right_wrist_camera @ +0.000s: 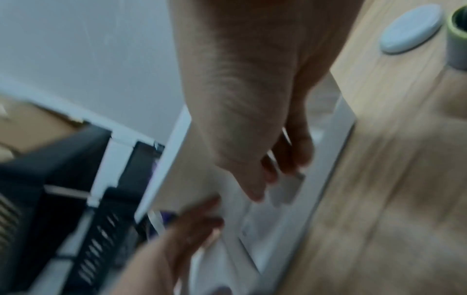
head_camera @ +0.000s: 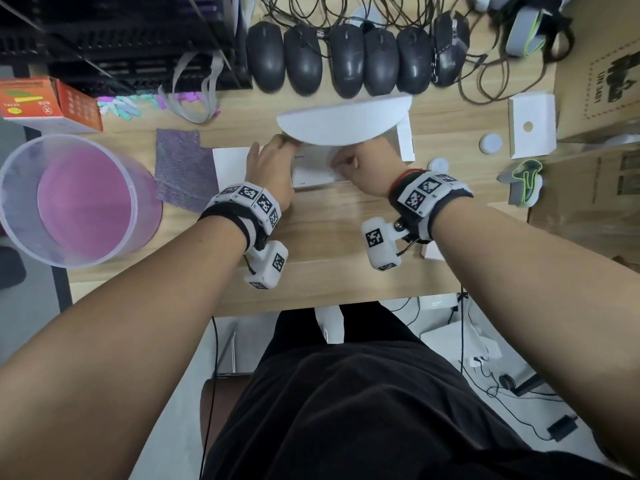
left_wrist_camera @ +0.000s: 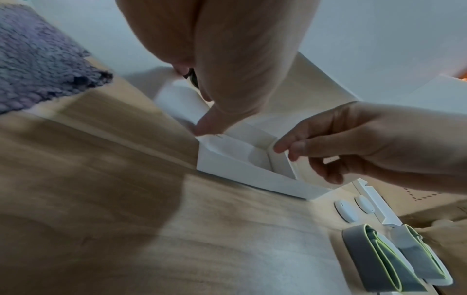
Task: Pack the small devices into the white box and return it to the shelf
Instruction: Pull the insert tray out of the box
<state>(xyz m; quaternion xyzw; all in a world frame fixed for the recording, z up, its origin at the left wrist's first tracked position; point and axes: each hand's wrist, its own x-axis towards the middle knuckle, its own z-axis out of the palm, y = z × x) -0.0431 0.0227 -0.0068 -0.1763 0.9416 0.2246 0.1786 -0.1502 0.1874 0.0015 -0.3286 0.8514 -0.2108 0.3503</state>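
Observation:
The white box lies open at the desk's middle, with its lid raised over it. My left hand is at the box's left end, where thumb and fingers grip the left flap under the lid. My right hand reaches into the box's right end and pinches a white card insert, blurred in the right wrist view. Two small round white devices lie on the desk to the right of the box, untouched.
A row of black mice with tangled cables lies behind the box. Left are a purple cloth, a clear round tub and an orange carton. Right are a white card with a hole, grey-green straps and cardboard boxes.

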